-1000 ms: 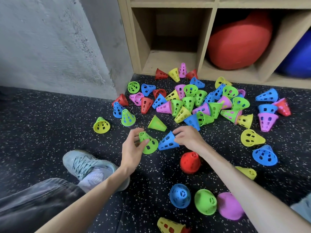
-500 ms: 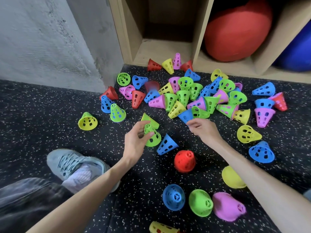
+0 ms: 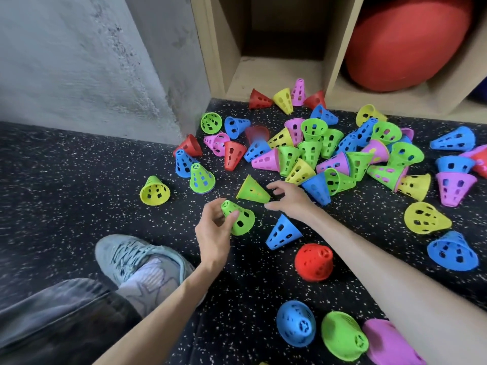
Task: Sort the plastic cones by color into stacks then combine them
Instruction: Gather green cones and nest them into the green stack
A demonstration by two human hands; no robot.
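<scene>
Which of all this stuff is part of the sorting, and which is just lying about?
Part of the job:
- green cone held in the left hand
- green cone on the floor near the right hand
- pile of mixed cones

Just lying about:
- red ball in the wooden shelf
- shoe

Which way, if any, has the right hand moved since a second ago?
Yes. The right hand has left the lone blue cone and now reaches past it toward the lying green cone, fingers open.

The heap of cones lies on the floor before the shelf unit — a ball sits in its right compartment. A shoe rests nearer, to the left — a wall stands behind it.
</scene>
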